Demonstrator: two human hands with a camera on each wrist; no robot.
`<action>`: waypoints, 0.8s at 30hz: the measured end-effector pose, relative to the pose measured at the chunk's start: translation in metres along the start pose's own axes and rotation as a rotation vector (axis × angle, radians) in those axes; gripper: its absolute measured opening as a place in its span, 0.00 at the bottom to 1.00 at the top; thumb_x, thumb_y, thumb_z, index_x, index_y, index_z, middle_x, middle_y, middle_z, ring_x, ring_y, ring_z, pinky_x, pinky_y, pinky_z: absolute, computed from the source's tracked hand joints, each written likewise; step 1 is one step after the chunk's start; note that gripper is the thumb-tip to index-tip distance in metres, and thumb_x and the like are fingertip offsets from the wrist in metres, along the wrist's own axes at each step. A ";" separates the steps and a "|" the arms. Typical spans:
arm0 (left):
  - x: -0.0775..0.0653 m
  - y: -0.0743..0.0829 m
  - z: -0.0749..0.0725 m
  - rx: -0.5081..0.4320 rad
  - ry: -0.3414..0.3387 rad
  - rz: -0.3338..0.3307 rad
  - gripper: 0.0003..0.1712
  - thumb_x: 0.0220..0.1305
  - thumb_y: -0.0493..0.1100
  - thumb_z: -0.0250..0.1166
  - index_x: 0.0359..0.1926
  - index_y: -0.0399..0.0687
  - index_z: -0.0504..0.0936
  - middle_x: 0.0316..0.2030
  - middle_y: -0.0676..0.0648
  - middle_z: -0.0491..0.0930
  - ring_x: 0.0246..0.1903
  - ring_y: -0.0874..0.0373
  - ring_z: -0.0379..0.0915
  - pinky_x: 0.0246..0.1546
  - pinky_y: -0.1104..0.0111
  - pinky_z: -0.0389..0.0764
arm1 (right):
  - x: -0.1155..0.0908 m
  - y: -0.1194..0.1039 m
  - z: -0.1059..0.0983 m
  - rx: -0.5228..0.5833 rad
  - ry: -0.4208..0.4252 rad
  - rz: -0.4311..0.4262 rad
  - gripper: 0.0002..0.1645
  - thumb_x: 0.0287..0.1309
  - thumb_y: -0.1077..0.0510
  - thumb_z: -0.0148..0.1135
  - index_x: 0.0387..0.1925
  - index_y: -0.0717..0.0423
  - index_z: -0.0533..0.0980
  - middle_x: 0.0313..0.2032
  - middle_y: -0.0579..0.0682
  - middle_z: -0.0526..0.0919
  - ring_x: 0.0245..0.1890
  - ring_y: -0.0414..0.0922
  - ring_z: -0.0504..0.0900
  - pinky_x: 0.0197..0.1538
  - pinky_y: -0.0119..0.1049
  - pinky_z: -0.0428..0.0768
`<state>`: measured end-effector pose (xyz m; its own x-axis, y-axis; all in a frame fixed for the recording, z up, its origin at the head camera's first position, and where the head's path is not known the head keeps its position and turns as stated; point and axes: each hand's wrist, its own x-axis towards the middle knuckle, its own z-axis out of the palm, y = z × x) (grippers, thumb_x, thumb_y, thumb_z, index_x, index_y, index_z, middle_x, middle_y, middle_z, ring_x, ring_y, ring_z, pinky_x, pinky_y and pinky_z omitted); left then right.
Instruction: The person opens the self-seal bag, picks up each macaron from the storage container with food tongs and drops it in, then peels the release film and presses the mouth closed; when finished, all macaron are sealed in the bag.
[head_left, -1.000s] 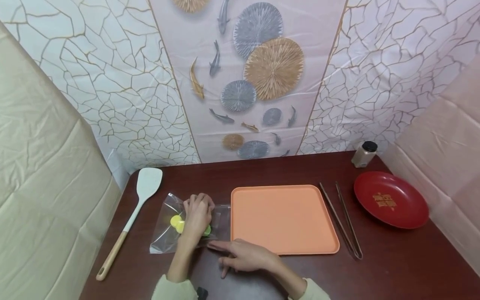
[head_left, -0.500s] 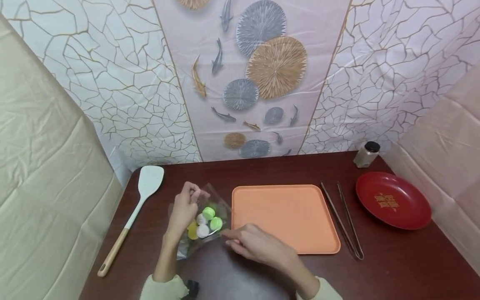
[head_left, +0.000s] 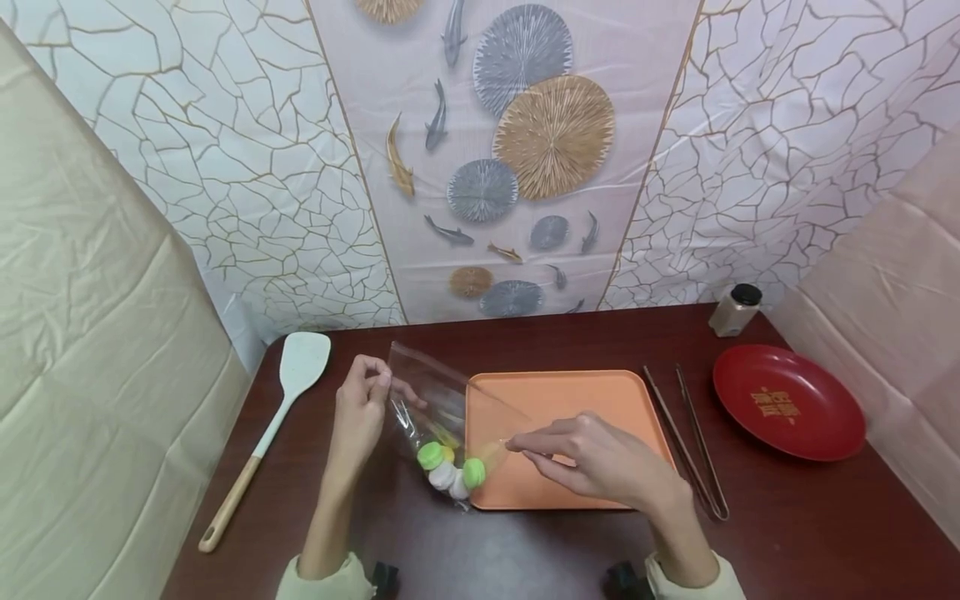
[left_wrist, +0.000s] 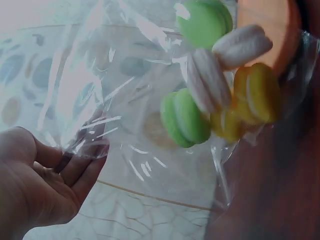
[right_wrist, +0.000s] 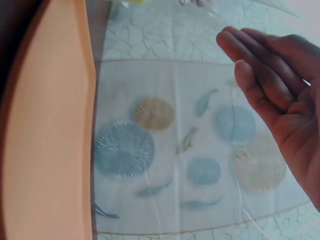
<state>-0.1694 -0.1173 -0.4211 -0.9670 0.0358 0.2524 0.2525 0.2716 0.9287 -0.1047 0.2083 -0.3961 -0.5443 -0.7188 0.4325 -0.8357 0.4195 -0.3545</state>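
Observation:
My left hand (head_left: pixel 356 417) pinches a corner of a clear plastic bag (head_left: pixel 423 379), also plain in the left wrist view, where the hand (left_wrist: pixel 37 180) grips the film. Gathered low in the bag are several macarons: a green macaron (head_left: pixel 431 455), another green macaron (head_left: pixel 474 472), white macarons (left_wrist: pixel 207 80) and yellow macarons (left_wrist: pixel 257 95). The bag is tilted and overlaps the left part of an orange tray (head_left: pixel 585 433). Over that tray my right hand (head_left: pixel 607 462) reaches toward the bag's right edge. In the right wrist view its fingers (right_wrist: pixel 270 80) are extended, with nothing between them and the thumb.
Left of the bag lies a white spatula (head_left: pixel 303 362) with a wooden handle. Metal tongs (head_left: pixel 718 507) lie along the tray's right side. Farther right sit a red plate (head_left: pixel 825 408) and a black-lidded jar (head_left: pixel 733 312). Fabric walls (head_left: pixel 112 350) border the table.
The left hand has gone from lying over the bag to pinching its corner. The bag has been raised and turned, shifting right over the tray. My right hand has moved right.

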 end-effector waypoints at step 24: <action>-0.075 0.022 0.032 -0.410 -0.272 0.281 0.08 0.87 0.29 0.46 0.45 0.25 0.63 0.44 0.20 0.87 0.45 0.51 0.94 0.42 0.49 0.92 | -0.049 -0.005 -0.045 -0.097 0.400 -0.291 0.19 0.80 0.50 0.65 0.42 0.62 0.91 0.35 0.52 0.93 0.32 0.38 0.90 0.37 0.25 0.86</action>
<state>-0.0924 -0.0828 -0.4282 -0.8210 0.3143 0.4766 0.4423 -0.1778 0.8791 -0.0771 0.2666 -0.3786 -0.2573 -0.5526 0.7927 -0.9496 0.2968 -0.1014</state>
